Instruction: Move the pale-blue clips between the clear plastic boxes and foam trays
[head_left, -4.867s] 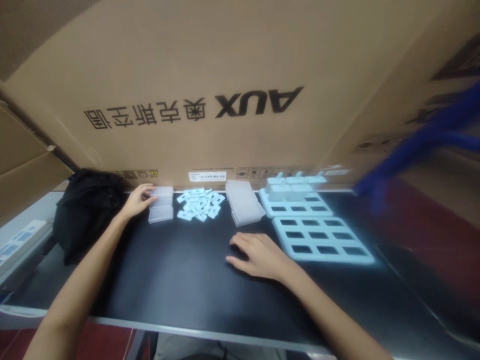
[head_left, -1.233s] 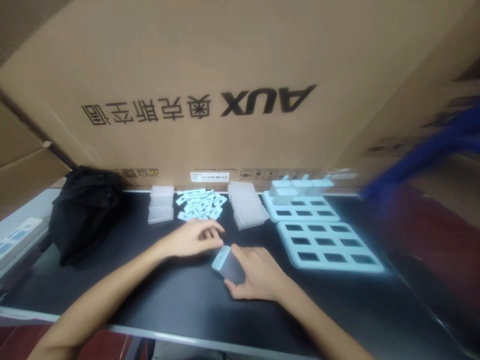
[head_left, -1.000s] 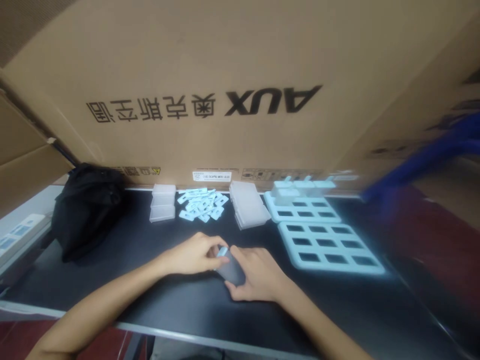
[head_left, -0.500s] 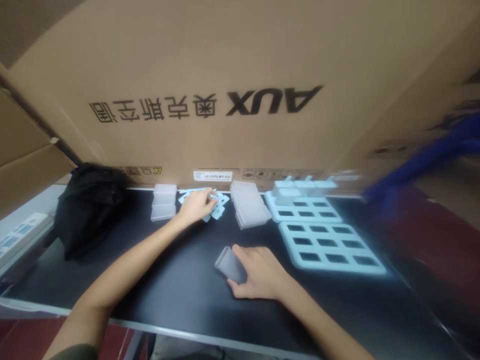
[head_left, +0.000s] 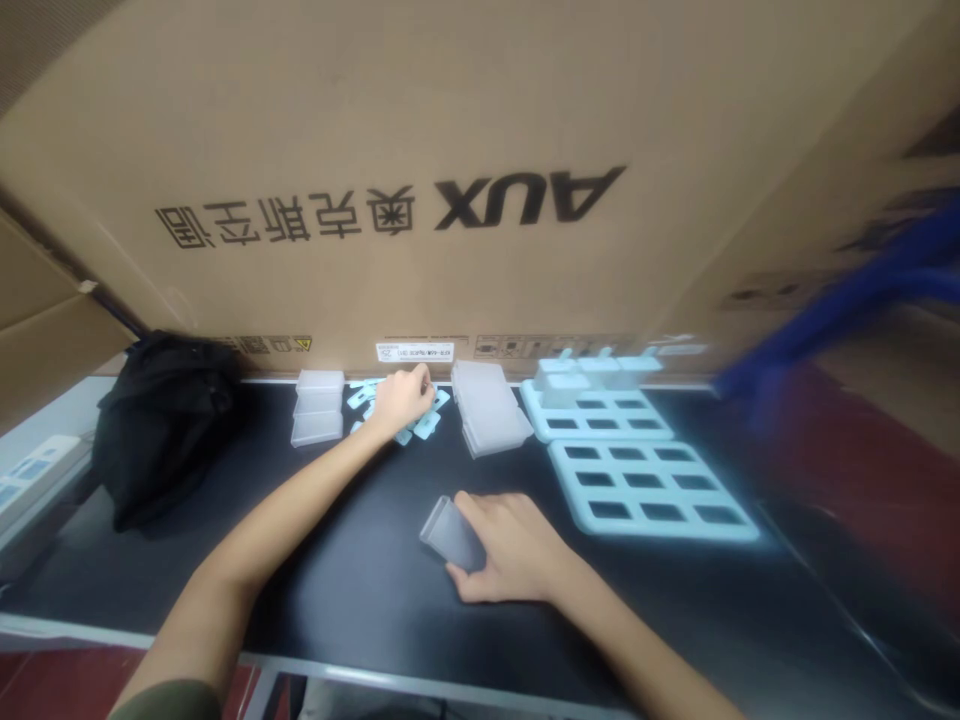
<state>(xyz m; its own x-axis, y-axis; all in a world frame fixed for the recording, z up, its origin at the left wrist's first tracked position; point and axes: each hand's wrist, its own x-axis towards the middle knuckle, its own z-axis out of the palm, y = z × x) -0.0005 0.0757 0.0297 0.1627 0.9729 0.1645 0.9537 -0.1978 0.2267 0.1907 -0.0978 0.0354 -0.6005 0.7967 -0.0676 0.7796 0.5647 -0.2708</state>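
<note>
My right hand [head_left: 510,550] grips a translucent popsicle mould cup [head_left: 452,533] above the black table, its open end tilted to the upper left. My left hand [head_left: 405,396] is over the pile of small light blue plastic pieces [head_left: 427,428] near the box. Its thumb and fingers are pinched together; whatever lies between them is too small to make out. Left of the pile stand a few translucent cups [head_left: 318,407] in a column. Right of it lies a group of similar cups [head_left: 491,405].
Two light blue frames with rectangular openings lie at the right, a near one [head_left: 645,482] and a far one [head_left: 600,412] bearing several light blue moulds [head_left: 600,372]. A black cloth bag [head_left: 169,420] sits at the left. A large cardboard box [head_left: 420,110] walls off the back.
My left hand stays at the blue pieces, and its fingers have drawn closer together. The right hand keeps its grip on the cup. The whole view has shifted slightly.
</note>
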